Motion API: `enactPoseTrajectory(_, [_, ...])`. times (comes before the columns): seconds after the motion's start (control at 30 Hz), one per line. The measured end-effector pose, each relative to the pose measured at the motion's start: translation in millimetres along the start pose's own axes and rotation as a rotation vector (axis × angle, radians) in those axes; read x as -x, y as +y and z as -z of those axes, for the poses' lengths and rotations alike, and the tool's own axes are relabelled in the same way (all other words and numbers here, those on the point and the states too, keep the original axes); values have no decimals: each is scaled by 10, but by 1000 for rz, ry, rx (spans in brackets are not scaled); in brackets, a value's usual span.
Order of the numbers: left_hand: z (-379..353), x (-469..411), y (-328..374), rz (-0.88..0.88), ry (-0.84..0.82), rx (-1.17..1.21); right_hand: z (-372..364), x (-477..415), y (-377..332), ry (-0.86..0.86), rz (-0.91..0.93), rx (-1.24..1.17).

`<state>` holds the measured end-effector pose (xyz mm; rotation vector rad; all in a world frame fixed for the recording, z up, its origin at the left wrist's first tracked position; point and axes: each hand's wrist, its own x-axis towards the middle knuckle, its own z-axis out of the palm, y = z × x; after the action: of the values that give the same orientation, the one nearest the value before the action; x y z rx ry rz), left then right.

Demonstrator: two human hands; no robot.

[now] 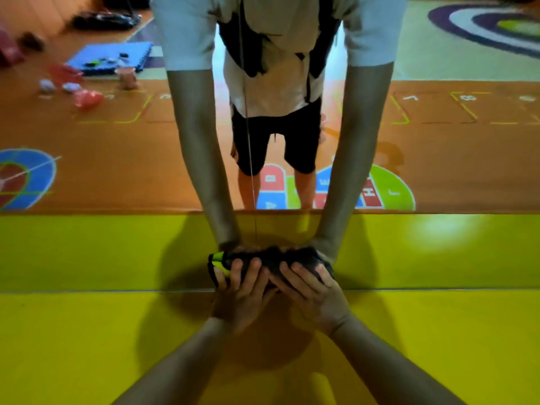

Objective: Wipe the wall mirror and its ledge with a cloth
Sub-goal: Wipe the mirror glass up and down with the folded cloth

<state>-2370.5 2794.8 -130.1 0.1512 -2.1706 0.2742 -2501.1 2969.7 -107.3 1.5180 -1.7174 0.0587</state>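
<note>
A dark cloth [270, 260] with a yellow-green patch at its left end is bunched against the bottom of the wall mirror [87, 135], where the glass meets the yellow ledge [87, 331]. My left hand [244, 290] presses on the cloth's left half with fingers curled over it. On the right half, my right hand [309, 293] grips it the same way. The two hands touch side by side. The mirror shows my arms, torso and legs reflected above.
The ledge runs the full width of the view, glossy yellow. The reflection shows an orange floor with painted game markings, a blue mat [112, 58] and several small red and white items [73, 86] at the upper left.
</note>
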Motion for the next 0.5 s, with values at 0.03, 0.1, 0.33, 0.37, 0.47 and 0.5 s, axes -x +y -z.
enactPoseTrajectory(0.03, [-36,18,74,11,-12,5,-11,60,29,-5,6,-8])
enactPoseTrajectory(0.1, [-86,15,257,37,-35,16,5,180,130,-13,19,-43])
enactPoseTrajectory(0.33, [-25,-388,876,204,-78,50,443,294,596,-57,-70,-108])
enactPoseTrajectory(0.37, [16,-514,914,224,-80,59,538,235,686,-55,-72,-93])
enactPoseTrajectory(0.47, [213,-1006,930,234,-45,69,857,-13,1020,-27,-64,-48])
enactPoseTrajectory(0.5, [305,-1202,907,212,-20,60,979,-103,1155,-14,-63,-48])
